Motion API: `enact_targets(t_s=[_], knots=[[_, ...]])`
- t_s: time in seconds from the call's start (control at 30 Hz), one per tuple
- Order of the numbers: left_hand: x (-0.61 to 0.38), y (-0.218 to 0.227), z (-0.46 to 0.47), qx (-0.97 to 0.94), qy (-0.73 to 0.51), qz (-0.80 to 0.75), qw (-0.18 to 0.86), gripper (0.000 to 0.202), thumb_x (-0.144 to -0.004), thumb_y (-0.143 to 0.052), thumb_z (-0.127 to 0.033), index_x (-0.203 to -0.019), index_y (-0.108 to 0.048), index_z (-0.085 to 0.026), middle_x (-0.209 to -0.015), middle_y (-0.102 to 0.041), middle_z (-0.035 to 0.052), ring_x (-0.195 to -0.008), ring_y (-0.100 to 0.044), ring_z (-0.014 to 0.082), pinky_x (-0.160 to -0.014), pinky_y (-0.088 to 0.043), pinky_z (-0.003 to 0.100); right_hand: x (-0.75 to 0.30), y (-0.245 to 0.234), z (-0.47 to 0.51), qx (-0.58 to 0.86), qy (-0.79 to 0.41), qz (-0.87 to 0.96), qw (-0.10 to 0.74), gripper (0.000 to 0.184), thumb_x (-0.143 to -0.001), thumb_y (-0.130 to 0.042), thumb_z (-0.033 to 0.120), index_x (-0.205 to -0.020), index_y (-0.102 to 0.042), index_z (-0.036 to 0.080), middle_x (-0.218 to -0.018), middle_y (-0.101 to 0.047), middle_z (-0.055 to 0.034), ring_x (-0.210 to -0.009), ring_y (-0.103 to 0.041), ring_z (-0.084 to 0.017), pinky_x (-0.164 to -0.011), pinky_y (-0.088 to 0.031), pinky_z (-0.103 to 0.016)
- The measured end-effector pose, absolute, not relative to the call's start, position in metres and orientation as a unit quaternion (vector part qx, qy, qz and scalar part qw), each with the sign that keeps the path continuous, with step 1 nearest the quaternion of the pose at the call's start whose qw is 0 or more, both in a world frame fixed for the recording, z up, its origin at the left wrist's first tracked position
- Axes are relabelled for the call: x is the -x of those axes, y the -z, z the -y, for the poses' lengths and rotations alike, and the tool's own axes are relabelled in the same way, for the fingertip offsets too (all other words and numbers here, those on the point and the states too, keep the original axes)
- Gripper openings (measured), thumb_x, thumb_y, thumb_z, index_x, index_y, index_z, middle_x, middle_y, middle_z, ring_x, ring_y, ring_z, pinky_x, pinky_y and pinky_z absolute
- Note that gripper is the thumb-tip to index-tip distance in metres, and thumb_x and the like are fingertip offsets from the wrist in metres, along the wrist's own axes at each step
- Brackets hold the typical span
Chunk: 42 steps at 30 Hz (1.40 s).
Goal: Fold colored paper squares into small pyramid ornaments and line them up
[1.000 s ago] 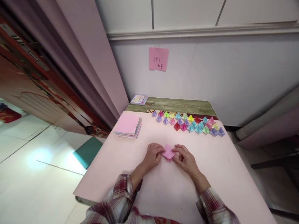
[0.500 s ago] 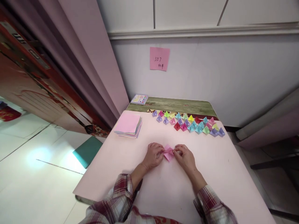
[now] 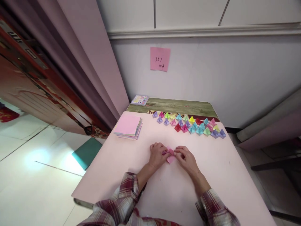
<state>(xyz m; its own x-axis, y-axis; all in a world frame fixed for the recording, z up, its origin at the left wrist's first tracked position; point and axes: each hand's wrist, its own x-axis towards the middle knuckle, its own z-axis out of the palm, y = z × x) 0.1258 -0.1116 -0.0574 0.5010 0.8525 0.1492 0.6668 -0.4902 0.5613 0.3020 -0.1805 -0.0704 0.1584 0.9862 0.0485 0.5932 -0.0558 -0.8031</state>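
Note:
A small piece of pink origami paper (image 3: 170,158), partly folded, is held between my two hands over the middle of the table. My left hand (image 3: 159,155) grips it from the left, with thumb and fingers closed over its left part and hiding that side. On the right edge my right hand (image 3: 186,157) pinches the paper between thumb and fingertips. Beyond the hands, several folded paper boats (image 3: 192,128) in many colours stand in rows. To the left lies a stack of square paper sheets (image 3: 128,125), pink on top.
The table's pale pink cover (image 3: 98,185) leaves a wooden-patterned strip (image 3: 178,105) bare at the back. A printed packet (image 3: 139,100) sits at the far left corner. A pink note (image 3: 160,59) is on the wall. A green flat object (image 3: 87,153) lies on the floor at left.
My left hand has shifted right, its thumb and fingers now covering more of the pink paper. My right hand stays pinched at the right edge. The view has moved slightly.

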Motion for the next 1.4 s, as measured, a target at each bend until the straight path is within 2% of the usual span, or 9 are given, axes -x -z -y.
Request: enact_targets(t_s=[0.07,0.13,0.3,0.4,0.57,0.7,0.97,1.17,1.4], knots=[[-0.126,0.058,0.113,-0.836,-0.214,-0.456,0.22,0.017,-0.081,-0.065,-0.036,-0.072,-0.067,-0.022,-0.083,-0.061,0.0016,-0.089,-0.052,0.0193,-0.084,-0.029,0.037,-0.304,0.072,0.18,0.666,-0.292,0.583,0.363,0.03,-0.08,-0.062,0.05,-0.09,-0.072,0.023,-0.111,-0.063,-0.0058,-0.051,-0.049,-0.009,-0.057,-0.045,-0.027],[-0.126,0.058,0.113,-0.833,-0.213,-0.46,0.219,0.017,-0.081,-0.065,-0.035,-0.07,-0.066,-0.021,-0.083,-0.062,0.002,-0.089,-0.052,0.0197,-0.084,-0.029,0.038,-0.303,0.073,0.179,0.682,-0.282,0.565,0.369,0.029,-0.079,-0.063,0.05,-0.082,-0.071,0.023,-0.108,-0.064,-0.0053,-0.052,-0.048,-0.01,-0.057,-0.044,-0.027],[-0.125,0.056,0.113,-0.826,-0.212,-0.469,0.229,0.014,-0.082,-0.062,-0.029,-0.07,-0.063,-0.02,-0.083,-0.063,0.0019,-0.089,-0.053,0.0199,-0.084,-0.031,0.037,-0.29,0.069,0.173,0.745,-0.212,0.534,0.338,0.028,-0.081,-0.06,0.047,-0.069,-0.065,0.022,-0.099,-0.065,-0.0027,-0.069,-0.058,-0.014,-0.062,-0.041,-0.027],[-0.121,0.057,0.111,-0.82,-0.219,-0.468,0.246,0.003,-0.079,-0.063,-0.024,-0.079,-0.063,-0.021,-0.084,-0.064,0.0012,-0.089,-0.054,0.0201,-0.085,-0.033,0.036,-0.28,0.062,0.173,0.781,-0.177,0.516,0.305,0.025,-0.082,-0.06,0.045,-0.071,-0.063,0.023,-0.095,-0.064,-0.0005,-0.075,-0.06,-0.015,-0.061,-0.038,-0.026],[-0.118,0.056,0.113,-0.813,-0.228,-0.472,0.254,0.021,-0.078,-0.061,-0.018,-0.098,-0.061,-0.022,-0.089,-0.066,0.0012,-0.092,-0.055,0.0204,-0.087,-0.035,0.035,-0.269,0.056,0.176,0.807,-0.153,0.505,0.266,0.02,-0.085,-0.057,0.043,-0.081,-0.061,0.024,-0.096,-0.061,0.0006,-0.074,-0.059,-0.013,-0.057,-0.034,-0.024],[-0.119,0.047,0.113,-0.816,-0.17,-0.506,0.221,0.012,-0.077,-0.061,-0.02,-0.089,-0.062,-0.021,-0.088,-0.066,0.0033,-0.09,-0.056,0.0221,-0.083,-0.037,0.035,-0.271,0.052,0.172,0.813,-0.156,0.516,0.219,0.018,-0.084,-0.059,0.04,-0.091,-0.059,0.024,-0.093,-0.062,0.0001,-0.076,-0.06,-0.014,-0.057,-0.033,-0.024],[-0.127,0.026,0.1,-0.795,-0.082,-0.541,0.263,0.012,-0.068,-0.063,-0.015,-0.079,-0.063,-0.021,-0.08,-0.069,0.001,-0.079,-0.062,0.0198,-0.074,-0.04,0.032,-0.282,0.035,0.151,0.808,-0.208,0.54,0.107,0.017,-0.071,-0.069,0.038,-0.08,-0.063,0.025,-0.079,-0.068,-0.0024,-0.074,-0.063,-0.019,-0.057,-0.032,-0.026],[-0.124,0.033,0.097,-0.787,-0.092,-0.54,0.285,0.016,-0.065,-0.067,-0.016,-0.08,-0.065,-0.022,-0.079,-0.07,-0.0008,-0.078,-0.064,0.0196,-0.075,-0.041,0.032,-0.281,0.039,0.156,0.802,-0.217,0.532,0.162,0.013,-0.068,-0.069,0.035,-0.061,-0.065,0.025,-0.066,-0.067,-0.0017,-0.062,-0.06,-0.017,-0.051,-0.03,-0.025],[-0.119,0.037,0.092,-0.782,-0.091,-0.528,0.319,0.013,-0.063,-0.07,-0.023,-0.076,-0.07,-0.022,-0.072,-0.068,-0.0025,-0.072,-0.062,0.0173,-0.069,-0.042,0.028,-0.286,0.048,0.171,0.728,-0.317,0.539,0.282,0.019,-0.075,-0.063,0.04,-0.065,-0.066,0.024,-0.06,-0.064,0.0042,-0.054,-0.056,-0.012,-0.048,-0.033,-0.021]])
